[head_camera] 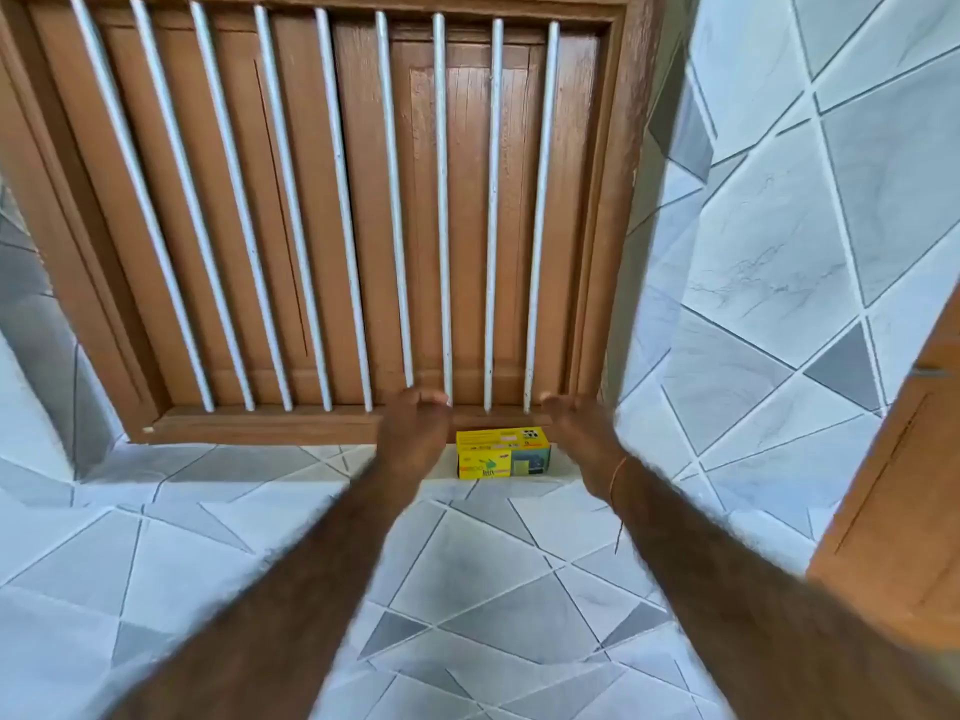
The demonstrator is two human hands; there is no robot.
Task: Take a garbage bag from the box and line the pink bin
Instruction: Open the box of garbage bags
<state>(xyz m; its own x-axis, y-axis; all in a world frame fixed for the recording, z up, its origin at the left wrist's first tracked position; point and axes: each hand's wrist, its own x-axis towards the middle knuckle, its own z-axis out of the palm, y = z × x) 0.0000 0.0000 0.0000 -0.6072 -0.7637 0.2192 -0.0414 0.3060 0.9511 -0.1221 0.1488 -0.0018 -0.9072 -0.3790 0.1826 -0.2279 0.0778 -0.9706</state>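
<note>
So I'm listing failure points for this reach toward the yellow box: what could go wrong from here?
1. The box sits tight against the wooden window frame on the tiled ledge; fingers may struggle to get behind it.
2. The left hand and right hand are motion-blurred, so a fast reach might knock the small box aside.
3. No pink bin is in view.

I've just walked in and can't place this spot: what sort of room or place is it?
Probably a tiled room in a home, perhaps a bathroom or kitchen, though that is a guess. Grey and white tiles cover the wall and ledge, a shuttered wooden window with white bars is set in it, and a yellow box sits on the sill.
</note>
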